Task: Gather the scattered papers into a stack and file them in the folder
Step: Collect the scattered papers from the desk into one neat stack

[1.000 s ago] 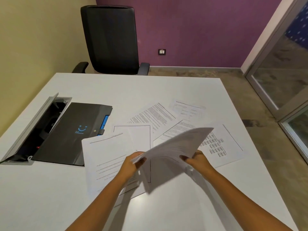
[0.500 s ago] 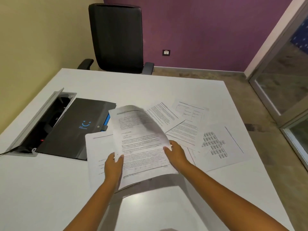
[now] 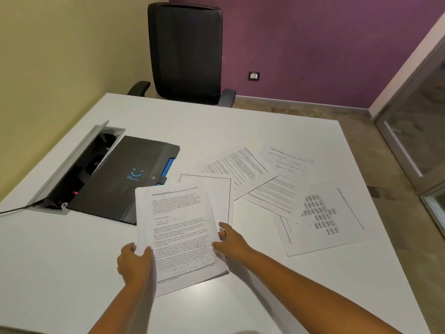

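Note:
A small stack of printed papers (image 3: 180,225) lies on the white table (image 3: 216,121) right in front of me. My left hand (image 3: 133,262) grips its lower left edge, thumb on top. My right hand (image 3: 231,242) touches the stack's right edge with spread, relaxed fingers. The black folder (image 3: 125,179), with a blue smiley and blue tab, lies closed to the left, its corner under the stack. Scattered to the right are a bordered sheet (image 3: 216,189), a text sheet (image 3: 238,165), a sheet with tables (image 3: 286,162), another text sheet (image 3: 274,194) and a sheet with small pictures (image 3: 322,218).
An open grey cable box (image 3: 72,165) is set into the table at the left, with the folder partly over it. A black office chair (image 3: 185,51) stands at the far edge. A glass door (image 3: 414,141) is at the right.
The sheet I held up in both hands has come down flat onto the papers in front of me. My right hand has loosened from gripping to touching the edge.

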